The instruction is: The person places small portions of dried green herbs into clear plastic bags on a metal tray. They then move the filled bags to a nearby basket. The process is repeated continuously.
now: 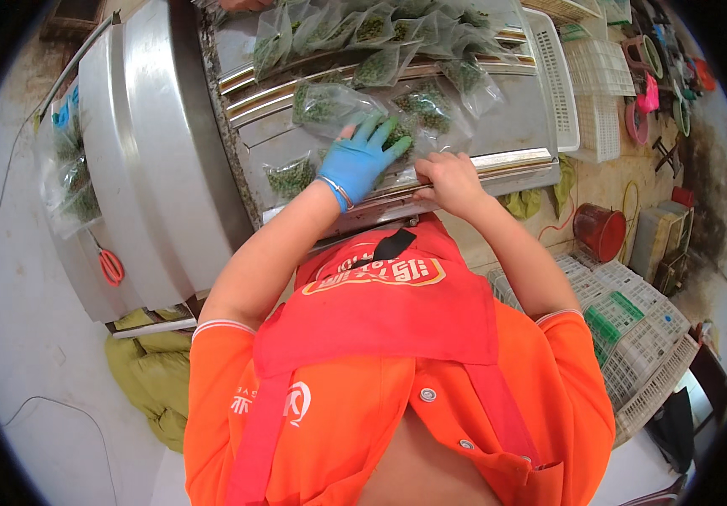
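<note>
My left hand (356, 162), in a blue glove, lies with fingers spread on a clear plastic bag of small green berries (399, 135). To its right, my bare right hand (454, 180) is closed at the front metal bar (511, 162); whatever its curled fingers hold is hidden. Another clear bag of green berries (290, 175) rests left of the gloved hand, and one more bag (427, 108) lies just beyond. Several similar bags (372, 29) stand in an overlapping row across the far bars of the steel machine bed (275, 131).
A domed steel lid (173, 152) stands left, with red-handled scissors (110, 266) and a filled bag (76, 181) beside it. White crates (559, 80) border the right side; more crates (633, 325) and a red bucket (599, 231) sit lower right. Another person's hand (245, 3) shows at the top edge.
</note>
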A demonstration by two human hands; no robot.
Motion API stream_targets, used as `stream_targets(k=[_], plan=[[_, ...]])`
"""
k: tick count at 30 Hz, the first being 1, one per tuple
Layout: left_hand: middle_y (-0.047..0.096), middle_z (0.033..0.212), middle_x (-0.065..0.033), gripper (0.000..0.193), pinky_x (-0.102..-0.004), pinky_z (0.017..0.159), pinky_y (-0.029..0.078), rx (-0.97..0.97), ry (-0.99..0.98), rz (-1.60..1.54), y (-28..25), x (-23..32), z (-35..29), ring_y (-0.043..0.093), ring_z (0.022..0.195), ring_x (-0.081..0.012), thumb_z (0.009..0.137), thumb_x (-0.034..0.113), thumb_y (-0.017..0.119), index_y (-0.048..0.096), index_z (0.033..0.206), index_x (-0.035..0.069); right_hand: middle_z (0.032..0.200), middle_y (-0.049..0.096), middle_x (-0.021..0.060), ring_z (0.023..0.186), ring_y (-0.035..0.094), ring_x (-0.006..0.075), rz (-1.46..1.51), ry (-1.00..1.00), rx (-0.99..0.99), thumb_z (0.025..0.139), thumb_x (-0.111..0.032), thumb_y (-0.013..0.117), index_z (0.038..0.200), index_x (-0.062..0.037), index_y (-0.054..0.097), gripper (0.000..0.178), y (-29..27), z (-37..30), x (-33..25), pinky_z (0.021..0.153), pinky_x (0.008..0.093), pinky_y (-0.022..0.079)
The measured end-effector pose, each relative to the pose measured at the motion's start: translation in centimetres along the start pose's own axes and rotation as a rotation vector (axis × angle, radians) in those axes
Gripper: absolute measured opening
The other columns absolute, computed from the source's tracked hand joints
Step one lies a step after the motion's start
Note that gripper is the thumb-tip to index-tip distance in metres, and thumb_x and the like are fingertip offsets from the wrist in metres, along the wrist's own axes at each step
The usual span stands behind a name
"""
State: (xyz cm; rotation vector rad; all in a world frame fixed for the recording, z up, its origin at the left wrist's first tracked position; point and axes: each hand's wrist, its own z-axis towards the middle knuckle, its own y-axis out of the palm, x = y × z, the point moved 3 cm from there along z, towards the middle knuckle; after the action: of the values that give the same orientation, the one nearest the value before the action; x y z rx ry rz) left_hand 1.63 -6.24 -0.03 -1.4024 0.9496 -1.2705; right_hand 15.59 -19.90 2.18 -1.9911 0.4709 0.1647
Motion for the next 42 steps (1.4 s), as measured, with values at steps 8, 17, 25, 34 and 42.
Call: stream_targets(k=[8, 17, 25, 34, 42], plan=[[0.044, 0.152, -0.0124, 0.078, -0.0526, 0.112, 0.032, -0.15, -0.006, -0.101, -1.7, 0.3, -0.1, 0.042, 0.138, -0.0379, 0.075, 0.023, 0.076, 0.049, 0.148, 0.029, 0.1, 0.059, 0.0035, 0.098, 0.058, 0.0264, 0.068, -0.264, 0.451, 0.075, -0.014, 0.074, 0.096, -0.0129, 0.064, 0.023, 0.5, -1.9, -0.2, 0.08, 0.0416, 0.043], [0.062, 0.123, -0.0101, 0.038, -0.0458, 0.095, 0.043, -0.024, -0.055, -0.219, -0.1, 5.7, -3.6, 0.057, 0.113, -0.032, 0.081, 0.021, 0.072, 0.068, 0.119, 0.018, 0.097, 0.065, 0.0036, 0.096, 0.062, 0.026, 0.06, 0.169, 0.78, 0.079, -0.009, 0.07, 0.109, -0.0146, 0.066, 0.03, -3.0, -0.3, 5.9, 0.089, 0.0416, 0.046], [0.064, 0.117, -0.0143, 0.053, -0.0376, 0.091, 0.057, -0.134, -1.24, -2.21, 0.1, 6.5, 3.6, 0.067, 0.101, -0.0267, 0.098, 0.048, 0.062, 0.061, 0.126, 0.003, 0.079, 0.068, 0.0024, 0.075, 0.066, 0.0135, 0.81, 0.358, 0.509, 0.091, -0.009, 0.064, 0.104, -0.0055, 0.067, 0.014, -6.7, -1.6, 6.0, 0.072, 0.0285, 0.051], [0.067, 0.107, -0.0091, 0.03, -0.034, 0.077, 0.061, -0.227, -1.277, -2.516, 3.5, 9.2, 5.9, 0.068, 0.089, -0.0217, 0.102, 0.031, 0.06, 0.062, 0.122, 0.009, 0.123, 0.059, 0.015, 0.106, 0.061, 0.021, 1.441, 0.478, 0.483, 0.093, -0.018, 0.067, 0.118, -0.0015, 0.063, 0.031, -7.7, -6.0, 6.5, 0.088, 0.0332, 0.049], [0.07, 0.11, -0.0144, 0.037, -0.0444, 0.084, 0.061, -0.205, -1.391, -2.595, 2.4, 9.5, 6.1, 0.071, 0.095, -0.0293, 0.106, 0.035, 0.048, 0.06, 0.126, 0.007, 0.142, 0.043, 0.0247, 0.131, 0.042, 0.0395, 0.157, -0.004, 0.534, 0.074, -0.024, 0.072, 0.106, -0.0113, 0.074, 0.035, -9.3, -7.1, 3.5, 0.107, 0.0538, 0.036]])
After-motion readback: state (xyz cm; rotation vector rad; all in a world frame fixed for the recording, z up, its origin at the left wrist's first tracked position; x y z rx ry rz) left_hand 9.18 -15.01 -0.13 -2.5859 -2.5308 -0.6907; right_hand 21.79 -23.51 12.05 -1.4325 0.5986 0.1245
